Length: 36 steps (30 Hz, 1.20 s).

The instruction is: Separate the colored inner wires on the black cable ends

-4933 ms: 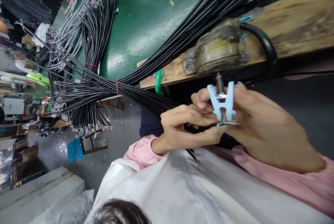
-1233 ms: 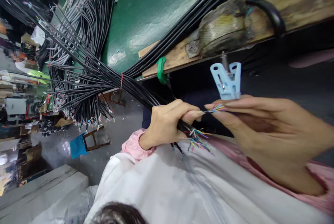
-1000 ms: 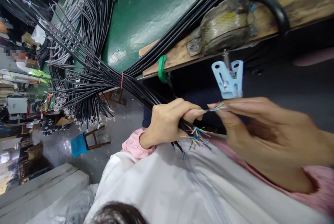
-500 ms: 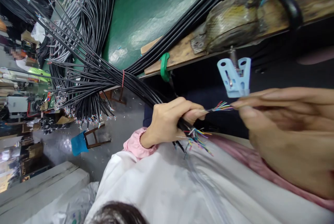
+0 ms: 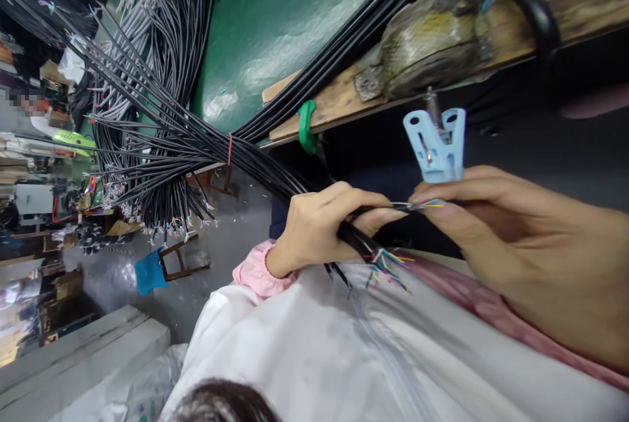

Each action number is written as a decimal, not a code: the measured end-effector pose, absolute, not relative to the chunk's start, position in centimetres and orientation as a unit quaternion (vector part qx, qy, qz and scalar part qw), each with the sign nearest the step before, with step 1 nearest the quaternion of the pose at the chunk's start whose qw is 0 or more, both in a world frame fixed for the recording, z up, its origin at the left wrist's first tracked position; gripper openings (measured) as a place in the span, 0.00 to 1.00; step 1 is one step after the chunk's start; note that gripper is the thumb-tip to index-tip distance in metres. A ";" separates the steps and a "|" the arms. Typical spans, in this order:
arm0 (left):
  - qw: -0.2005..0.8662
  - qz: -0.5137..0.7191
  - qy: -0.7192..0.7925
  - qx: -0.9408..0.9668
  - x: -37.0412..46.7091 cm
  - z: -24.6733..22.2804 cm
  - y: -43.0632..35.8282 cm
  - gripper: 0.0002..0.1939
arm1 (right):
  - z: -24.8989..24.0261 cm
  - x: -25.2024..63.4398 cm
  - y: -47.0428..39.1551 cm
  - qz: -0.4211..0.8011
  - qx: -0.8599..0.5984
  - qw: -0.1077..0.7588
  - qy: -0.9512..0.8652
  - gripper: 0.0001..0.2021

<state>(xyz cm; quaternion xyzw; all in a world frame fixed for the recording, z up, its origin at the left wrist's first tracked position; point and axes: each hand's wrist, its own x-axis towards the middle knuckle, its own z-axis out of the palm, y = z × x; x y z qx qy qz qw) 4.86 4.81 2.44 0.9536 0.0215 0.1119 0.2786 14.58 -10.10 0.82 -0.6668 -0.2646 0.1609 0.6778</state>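
Note:
My left hand (image 5: pixel 324 219) is wrapped round a bundle of black cables (image 5: pixel 275 173), with one cable end pinched between thumb and forefinger. Coloured wire ends (image 5: pixel 390 268) fan out of the bundle below that hand. My right hand (image 5: pixel 511 232) pinches the thin coloured wires (image 5: pixel 432 203) of the single cable end between thumb and forefinger. Just above its fingertips a light blue clothes peg (image 5: pixel 436 143) hangs from a metal piece under the bench edge. A red tie (image 5: pixel 230 149) circles the bundle to the left.
On the green table (image 5: pixel 246 29) lie piles of black and grey cables (image 5: pixel 162 48). A green clamp (image 5: pixel 307 127) and a plastic-wrapped lump (image 5: pixel 427 38) sit along the wooden edge (image 5: pixel 339 104). A blue stool (image 5: pixel 150 271) stands on the floor at left.
My right hand has moved left along the wires, closer to my left hand, and the coloured wires now lie bunched between its fingers. My left hand has hardly moved.

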 end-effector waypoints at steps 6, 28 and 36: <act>0.250 0.020 -0.027 0.968 4.6 1.9 5.4 0.15 | 0.7 15.5 -10.7 0.172 -0.652 0.658 -0.335 0.08; 0.325 0.382 0.011 0.865 6.8 0.3 3.2 0.19 | 2.0 19.2 -5.2 0.483 -0.431 0.745 -0.158 0.35; 0.341 0.372 0.042 0.862 7.5 1.1 3.1 0.21 | 2.7 18.9 -4.4 0.462 -0.413 0.772 -0.142 0.37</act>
